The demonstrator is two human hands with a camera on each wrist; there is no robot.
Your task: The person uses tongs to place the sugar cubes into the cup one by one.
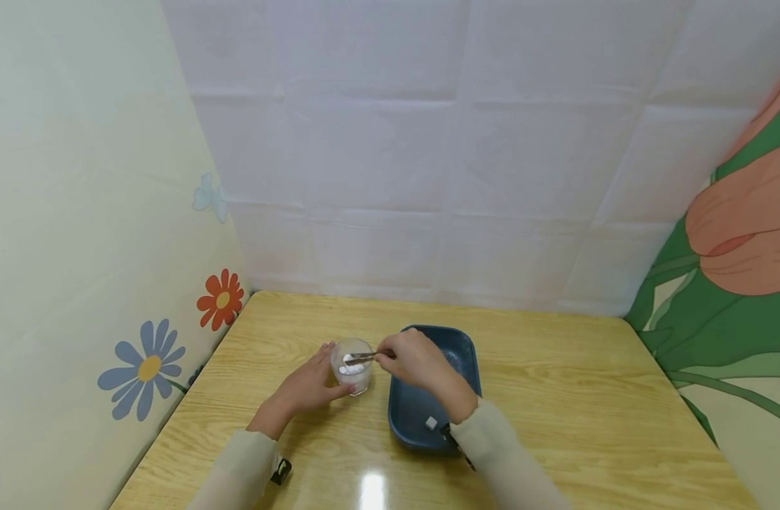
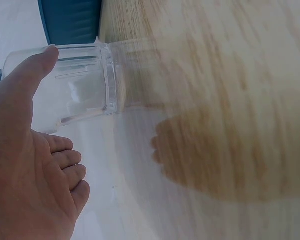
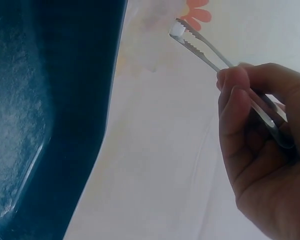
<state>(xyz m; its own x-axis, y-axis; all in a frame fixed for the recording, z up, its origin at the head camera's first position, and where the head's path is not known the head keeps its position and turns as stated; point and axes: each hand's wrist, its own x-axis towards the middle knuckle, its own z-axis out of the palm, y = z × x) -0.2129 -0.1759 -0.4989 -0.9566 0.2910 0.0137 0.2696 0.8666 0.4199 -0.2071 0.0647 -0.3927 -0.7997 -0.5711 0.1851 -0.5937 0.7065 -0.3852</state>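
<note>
My left hand [image 1: 308,382] holds a clear glass [image 1: 359,386] at its side, thumb on the near side and fingers around the far side. White pieces show inside the glass in the head view. In my right hand [image 1: 415,358] are small metal tongs [image 1: 364,357], pinched between thumb and fingers. The right wrist view shows a small white cube [image 3: 178,30] between the serrated tips of the tongs. From the head, those tips appear over the glass mouth. Another white cube [image 1: 431,423] lies in the dark blue tray [image 1: 399,418], under my right forearm.
The tray stands just right of the glass on a wood-grain table [image 1: 555,397]. A white cloth wall [image 1: 428,177] rises behind the table, with flower-printed sheets at the left and right sides.
</note>
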